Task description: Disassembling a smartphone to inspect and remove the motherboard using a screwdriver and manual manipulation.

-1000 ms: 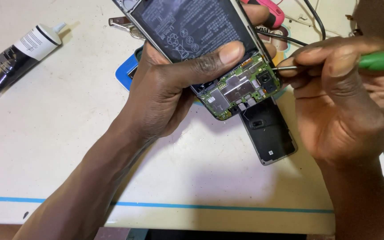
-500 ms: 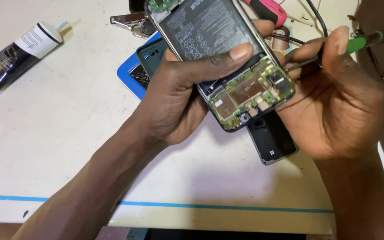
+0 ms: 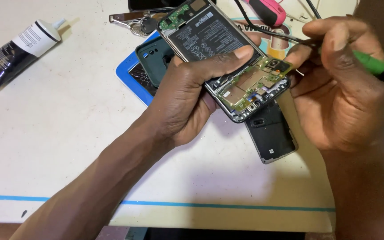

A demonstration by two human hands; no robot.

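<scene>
My left hand [image 3: 190,95] grips an opened phone [image 3: 225,53] with its back removed, so the dark battery and green circuit boards show. The thumb lies across the battery's lower end. My right hand [image 3: 334,84] holds a green-handled screwdriver [image 3: 370,64], its thin tip hidden behind my fingers close to the phone's camera corner [image 3: 278,67]. The phone is tilted above the table.
A dark plastic back cover [image 3: 270,133] lies under the phone. A blue-cased phone with cracked glass [image 3: 135,75] and a dark green case [image 3: 156,58] sit behind my left hand. A black-and-white glue tube [image 3: 18,49] lies far left. Keys [image 3: 134,20], a pink tool [image 3: 267,11].
The phone has shifted down and left in my left hand, showing its top board. My right hand has drawn the screwdriver slightly back from the phone's corner.
</scene>
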